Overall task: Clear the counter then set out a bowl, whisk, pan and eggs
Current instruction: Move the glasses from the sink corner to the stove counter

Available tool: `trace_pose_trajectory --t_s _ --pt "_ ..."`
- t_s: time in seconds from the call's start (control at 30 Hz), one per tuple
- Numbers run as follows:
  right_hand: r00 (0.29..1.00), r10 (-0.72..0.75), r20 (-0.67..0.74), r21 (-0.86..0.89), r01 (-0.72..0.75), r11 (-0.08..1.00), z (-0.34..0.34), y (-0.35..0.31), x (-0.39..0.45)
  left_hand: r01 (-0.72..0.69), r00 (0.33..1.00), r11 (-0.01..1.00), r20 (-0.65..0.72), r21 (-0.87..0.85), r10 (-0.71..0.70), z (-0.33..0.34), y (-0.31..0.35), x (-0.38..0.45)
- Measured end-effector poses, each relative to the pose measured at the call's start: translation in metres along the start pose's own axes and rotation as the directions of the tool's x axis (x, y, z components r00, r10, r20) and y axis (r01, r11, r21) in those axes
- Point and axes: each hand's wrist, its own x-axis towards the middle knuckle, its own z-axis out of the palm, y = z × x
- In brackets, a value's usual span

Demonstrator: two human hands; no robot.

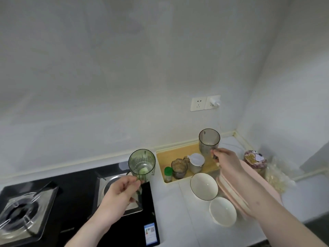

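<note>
Both forearms reached out from the head camera, each hand lifting a glass above the bench.

Left hand (122,188) held its grip pinched on the base of a green ribbed glass (141,164) over the black gas stove (74,198). Right hand (227,160) pinched a smoky grey glass (209,139) above the wooden tray (175,153) of small jars. Two white bowls (204,186) sat on the white bench (170,211) beside pink plates (229,191), under the right forearm.

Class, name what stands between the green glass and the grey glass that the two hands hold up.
In the head view, between the green glass and grey glass stands a wooden tray holding small jars.
</note>
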Motion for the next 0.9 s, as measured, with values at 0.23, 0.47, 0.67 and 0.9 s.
trace_pose_trajectory --t_s 0.23,0.47,0.67,0.9 --pt "0.995 0.069 0.067 -0.189 -0.055 0.980 -0.004 0.016 0.097 -0.005 0.995 1.000 -0.098 -0.010 0.004 0.042 -0.003 0.011" --pt "0.964 0.244 0.110 -0.503 -0.158 0.850 0.001 0.040 0.158 0.046 0.987 0.999 -0.153 -0.006 -0.047 0.063 -0.004 0.012" --pt "0.940 0.319 0.123 -0.538 -0.207 0.817 0.010 0.054 0.179 0.073 0.978 0.997 -0.195 -0.010 -0.074 0.071 -0.002 0.012" --pt "0.907 0.387 0.164 -0.590 -0.224 0.776 0.012 0.067 0.187 0.100 0.974 0.995 -0.207 0.021 -0.094 0.080 0.001 0.021"
